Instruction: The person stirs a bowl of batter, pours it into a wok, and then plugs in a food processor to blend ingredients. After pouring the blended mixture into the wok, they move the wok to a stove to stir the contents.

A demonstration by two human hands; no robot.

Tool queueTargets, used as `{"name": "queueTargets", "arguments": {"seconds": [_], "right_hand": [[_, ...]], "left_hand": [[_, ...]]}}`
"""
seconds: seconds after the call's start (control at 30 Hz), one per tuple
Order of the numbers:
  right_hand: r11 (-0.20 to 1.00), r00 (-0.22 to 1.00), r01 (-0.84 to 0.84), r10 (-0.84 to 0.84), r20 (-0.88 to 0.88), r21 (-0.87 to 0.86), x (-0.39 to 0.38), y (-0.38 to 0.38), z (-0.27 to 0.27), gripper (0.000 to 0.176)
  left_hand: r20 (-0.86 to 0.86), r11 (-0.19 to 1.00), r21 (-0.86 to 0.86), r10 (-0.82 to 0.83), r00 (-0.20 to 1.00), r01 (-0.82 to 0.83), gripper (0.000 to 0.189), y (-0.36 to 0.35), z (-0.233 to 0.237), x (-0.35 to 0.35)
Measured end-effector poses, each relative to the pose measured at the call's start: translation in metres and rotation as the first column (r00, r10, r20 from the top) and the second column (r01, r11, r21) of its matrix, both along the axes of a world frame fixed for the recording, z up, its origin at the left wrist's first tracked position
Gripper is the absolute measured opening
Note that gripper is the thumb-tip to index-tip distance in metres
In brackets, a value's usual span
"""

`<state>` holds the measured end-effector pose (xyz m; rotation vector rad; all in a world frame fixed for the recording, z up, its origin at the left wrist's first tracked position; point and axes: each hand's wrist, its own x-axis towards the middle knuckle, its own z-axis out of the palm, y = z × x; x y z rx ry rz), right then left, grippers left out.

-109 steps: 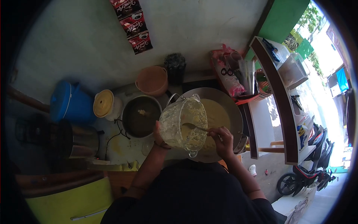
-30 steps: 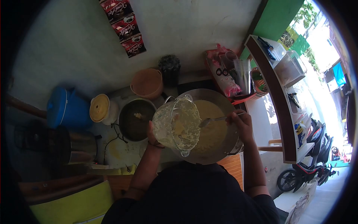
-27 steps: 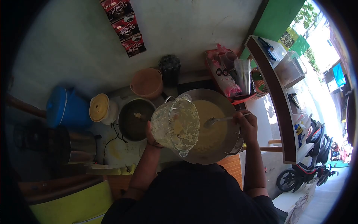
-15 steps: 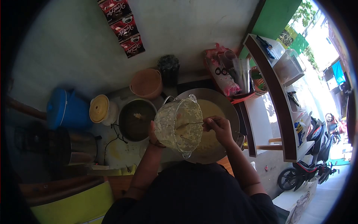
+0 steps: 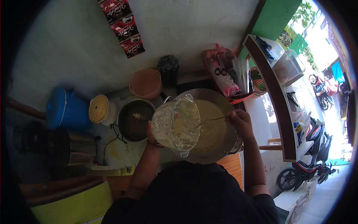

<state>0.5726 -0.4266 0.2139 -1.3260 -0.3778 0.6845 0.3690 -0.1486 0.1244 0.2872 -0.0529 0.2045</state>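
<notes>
Head view: the left hand (image 5: 150, 131) is clamped around the clear jug (image 5: 175, 125), which is tipped with its mouth out over the wide pan (image 5: 225, 99). Pale yellow batter (image 5: 213, 130) sits in the pan, and more streaks the jug's walls. The right hand (image 5: 238, 121) pinches the spoon (image 5: 212, 120) by its handle, the tip poking into the jug. A dark pot (image 5: 135, 119) stands on the table (image 5: 119, 147), just left of the pan.

This looks like the scrape-out step: the bulk is in the pan and the leftovers are clinging. The next move calls for a firm sweep along the inner wall toward the lip, with the jug held tilted over the pan.
</notes>
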Motion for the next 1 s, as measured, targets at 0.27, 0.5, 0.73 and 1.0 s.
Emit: {"name": "queueTargets", "arguments": {"seconds": [0.27, 0.5, 0.73, 1.0], "right_hand": [[0.995, 0.987, -0.097, 0.100, 0.123, -0.027, -0.013, 0.033, -0.019, 0.023], [0.998, 0.994, -0.021, 0.028, 0.107, -0.065, 0.009, -0.017, 0.005, 0.023], [0.986, 0.972, 0.164, -0.167, 0.162, 0.037, -0.055, 0.026, 0.020, 0.023], [0.983, 0.404, 0.140, 0.050, 0.914, -0.116, -0.099, 0.069, 0.032, 0.019]], "left_hand": [[-0.107, 0.996, 0.084, -0.017, 0.994, 0.026, 0.090, -0.002, -0.015, 0.005], [-0.091, 0.995, 0.097, 0.008, 0.996, 0.001, 0.089, 0.000, -0.014, 0.002], [-0.046, 0.999, -0.032, 0.031, 0.998, -0.033, 0.087, -0.006, -0.012, 0.007], [-0.028, 0.985, -0.162, 0.049, 0.998, -0.053, 0.094, -0.019, -0.016, 0.012]]}}
